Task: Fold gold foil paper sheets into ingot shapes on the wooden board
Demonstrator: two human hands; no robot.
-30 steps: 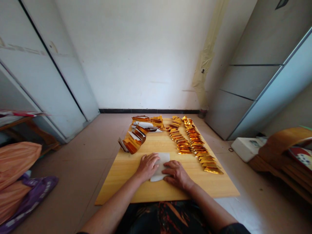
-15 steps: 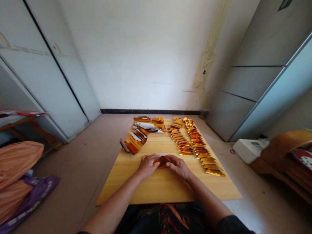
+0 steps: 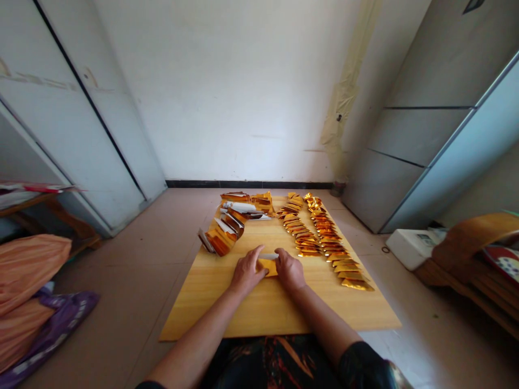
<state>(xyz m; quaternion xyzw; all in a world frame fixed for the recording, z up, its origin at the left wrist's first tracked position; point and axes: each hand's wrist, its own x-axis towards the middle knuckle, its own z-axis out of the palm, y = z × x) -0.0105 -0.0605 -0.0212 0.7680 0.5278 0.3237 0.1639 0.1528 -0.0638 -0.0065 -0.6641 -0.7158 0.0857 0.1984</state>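
A small sheet of gold foil paper (image 3: pixel 269 265), folded with its gold side up and a white edge at the top, lies on the wooden board (image 3: pixel 279 308) in front of me. My left hand (image 3: pixel 246 270) presses on its left end with fingers curled. Pinching the sheet's right end is my right hand (image 3: pixel 289 268). Two rows of folded gold pieces (image 3: pixel 324 237) run along the board's right half. A pile of unfolded gold sheets (image 3: pixel 231 224) sits at the board's far left.
The board lies on a tiled floor (image 3: pixel 133 270). Orange and purple bags (image 3: pixel 36 302) lie at the left. A white box (image 3: pixel 409 247) and wooden furniture (image 3: pixel 470 254) stand at the right. A white wall (image 3: pixel 243 97) closes the back.
The sheet lay flat with its white side up a second ago. Both hands have folded it over, gold side out, and drawn closer together on it.
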